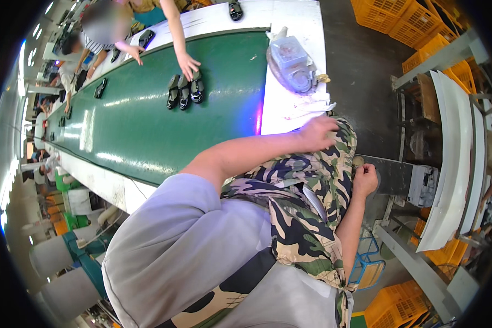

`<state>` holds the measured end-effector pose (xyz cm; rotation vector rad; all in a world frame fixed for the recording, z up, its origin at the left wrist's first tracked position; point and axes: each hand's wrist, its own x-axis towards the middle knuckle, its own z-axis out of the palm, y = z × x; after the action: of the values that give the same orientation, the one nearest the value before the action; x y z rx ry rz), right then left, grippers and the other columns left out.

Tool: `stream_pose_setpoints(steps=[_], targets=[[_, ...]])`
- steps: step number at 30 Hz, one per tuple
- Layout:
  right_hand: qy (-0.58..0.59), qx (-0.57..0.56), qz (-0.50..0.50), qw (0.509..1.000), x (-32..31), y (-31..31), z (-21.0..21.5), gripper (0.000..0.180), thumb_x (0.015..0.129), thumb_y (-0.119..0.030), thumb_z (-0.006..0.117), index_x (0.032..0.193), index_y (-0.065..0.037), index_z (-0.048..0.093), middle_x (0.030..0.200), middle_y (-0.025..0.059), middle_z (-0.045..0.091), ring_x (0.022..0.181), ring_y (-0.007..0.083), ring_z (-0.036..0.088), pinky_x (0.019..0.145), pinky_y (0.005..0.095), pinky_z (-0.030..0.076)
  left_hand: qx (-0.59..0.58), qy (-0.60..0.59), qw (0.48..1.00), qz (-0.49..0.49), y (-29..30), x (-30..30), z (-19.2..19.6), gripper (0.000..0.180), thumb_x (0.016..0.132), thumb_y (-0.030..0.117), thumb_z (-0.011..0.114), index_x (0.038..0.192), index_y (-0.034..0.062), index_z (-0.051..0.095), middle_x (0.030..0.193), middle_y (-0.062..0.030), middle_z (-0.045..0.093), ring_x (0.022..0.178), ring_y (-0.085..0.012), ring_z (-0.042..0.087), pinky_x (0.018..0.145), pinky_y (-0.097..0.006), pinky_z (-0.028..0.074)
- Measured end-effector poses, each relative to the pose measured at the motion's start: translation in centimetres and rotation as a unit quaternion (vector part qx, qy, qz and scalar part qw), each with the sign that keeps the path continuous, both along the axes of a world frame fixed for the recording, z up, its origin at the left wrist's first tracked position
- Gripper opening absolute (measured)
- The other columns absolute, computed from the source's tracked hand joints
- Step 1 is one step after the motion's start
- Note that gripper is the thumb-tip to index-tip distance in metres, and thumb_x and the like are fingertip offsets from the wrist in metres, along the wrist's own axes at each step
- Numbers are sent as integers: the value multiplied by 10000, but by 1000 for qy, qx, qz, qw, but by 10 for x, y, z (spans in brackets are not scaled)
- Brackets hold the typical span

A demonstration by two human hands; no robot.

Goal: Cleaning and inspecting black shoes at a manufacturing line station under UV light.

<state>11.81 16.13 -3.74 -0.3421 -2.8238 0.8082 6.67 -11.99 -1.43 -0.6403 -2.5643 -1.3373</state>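
Observation:
My left hand (318, 134) is above my knee, over the camouflage apron (306, 229), close to the corner of the white table edge. Its fingers are bent and smeared by motion, and I make out nothing held in them. Lower and to the right, my right hand (365, 180) is beside my thigh with its fingers curled together; whatever they may hold is hidden. Three black shoes (183, 93) stand side by side on the green conveyor belt (147, 136). A co-worker's hand (188, 64) reaches over the belt and touches these shoes.
A clear plastic container (288, 52) stands with other items on the white tabletop (303, 16). Single black shoes (100, 88) lie farther along the belt, and others along its far ledge. Orange crates (388, 22) and white-sheeted racking (448, 158) stand to the right.

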Motion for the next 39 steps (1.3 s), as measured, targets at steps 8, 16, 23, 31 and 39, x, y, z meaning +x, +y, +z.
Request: stream_pose_setpoints(steps=[8,16,23,31,39], targets=[[-23,12,9,1000,2,-5,8,117,797,-184,707,852,-82,687,734,92,685,664,259,660,638,391,512,-158,-265,862,403,-251,39,-67,685,812,407,758,1350,34,557,1356,-209,584,1271,-367,549,1088,-419,433],[-60,85,37,994,-5,-14,6,123,787,-226,728,832,-121,686,756,97,698,714,322,677,652,436,517,-192,-232,711,636,-433,72,-77,808,700,412,823,1410,157,535,1496,-213,369,1358,-419,408,1091,-510,419],[-92,108,28,989,2,-11,9,110,785,-200,734,818,-109,681,765,111,701,727,317,689,661,430,527,-183,-453,623,611,-435,-7,-31,846,692,632,788,1436,331,522,1622,-81,189,1430,-418,286,1094,-571,383],[-78,-72,-33,994,-40,3,6,87,793,-124,708,810,-43,682,639,54,651,588,141,620,592,315,507,-249,-471,618,578,-438,-18,-28,712,746,536,713,1383,248,582,1510,-115,373,1341,-392,429,1064,-510,417],[-83,-243,22,966,-167,-90,17,147,786,-184,754,845,-50,743,697,60,704,619,143,675,615,301,529,-329,-318,781,426,-465,24,-62,641,602,423,843,1140,93,729,1406,-144,500,1279,-381,491,1073,-416,447]])
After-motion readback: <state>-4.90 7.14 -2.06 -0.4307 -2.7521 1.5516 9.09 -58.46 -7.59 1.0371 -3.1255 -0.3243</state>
